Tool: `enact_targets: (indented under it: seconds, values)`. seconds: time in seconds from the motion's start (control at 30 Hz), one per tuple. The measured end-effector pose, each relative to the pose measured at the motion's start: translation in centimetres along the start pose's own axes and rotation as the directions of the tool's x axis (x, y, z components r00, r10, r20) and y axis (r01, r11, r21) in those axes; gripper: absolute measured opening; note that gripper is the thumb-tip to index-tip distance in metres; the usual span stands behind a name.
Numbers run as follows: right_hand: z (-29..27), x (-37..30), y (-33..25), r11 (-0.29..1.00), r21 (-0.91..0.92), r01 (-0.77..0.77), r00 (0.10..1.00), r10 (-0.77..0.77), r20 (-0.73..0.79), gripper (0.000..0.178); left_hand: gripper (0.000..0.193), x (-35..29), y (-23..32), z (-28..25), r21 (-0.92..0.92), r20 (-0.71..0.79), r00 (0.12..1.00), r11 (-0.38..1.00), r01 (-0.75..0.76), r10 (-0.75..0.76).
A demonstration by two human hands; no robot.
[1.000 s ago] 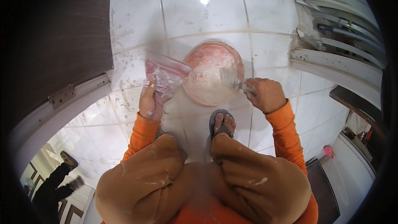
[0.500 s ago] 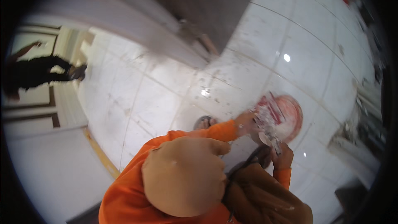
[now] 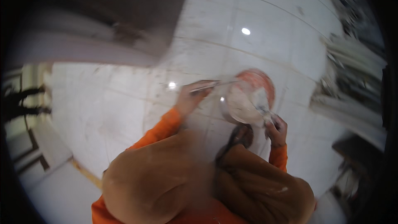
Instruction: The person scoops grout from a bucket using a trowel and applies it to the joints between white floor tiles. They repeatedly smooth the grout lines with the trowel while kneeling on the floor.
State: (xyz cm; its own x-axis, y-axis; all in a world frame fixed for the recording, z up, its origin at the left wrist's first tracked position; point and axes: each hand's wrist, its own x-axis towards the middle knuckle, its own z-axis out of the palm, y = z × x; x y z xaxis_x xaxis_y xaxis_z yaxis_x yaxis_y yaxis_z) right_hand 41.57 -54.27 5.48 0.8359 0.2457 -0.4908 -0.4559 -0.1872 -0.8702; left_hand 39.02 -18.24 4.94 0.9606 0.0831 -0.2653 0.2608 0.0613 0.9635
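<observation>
A red round bucket (image 3: 268, 84) with pale, putty-like paste (image 3: 244, 104) in it stands on the floor just beyond my feet. My left hand (image 3: 194, 94) is closed round a thin flat tool (image 3: 226, 82), seen nearly edge-on, whose far end reaches the bucket's rim. On the bucket's right side, my right hand (image 3: 277, 129) grips what looks like a putty knife (image 3: 262, 107) smeared with white paste, its blade end over the bucket. Motion blur hides the exact shape of both tools.
Pale floor tiles (image 3: 265, 49) with dark smudges surround me. A dark panel (image 3: 137, 8) rises at the upper left. Long pieces of material (image 3: 352, 70) lie on the right, with a dark object (image 3: 358, 151) nearer. Another person's legs (image 3: 29, 103) show at the far left.
My left hand has moved left, away from my right hand, with its tool now turned edge-on. My right hand stays at the bucket's edge with its tool. The whole view has shifted.
</observation>
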Motion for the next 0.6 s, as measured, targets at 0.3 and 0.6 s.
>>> enact_targets:
  seconds: [0.3,0.6]
  values:
    - [2.8,-1.6,-6.8,0.753,-0.329,0.570,0.807,-0.589,0.051,0.035,0.026,0.0,4.6,0.3,0.273,0.363,0.710,0.659,-0.700,0.604]
    - [4.4,-1.7,-6.8,0.391,-0.502,0.772,0.514,-0.848,0.128,0.038,0.018,-1.3,4.9,1.4,0.386,0.233,0.629,0.523,-0.760,0.742]
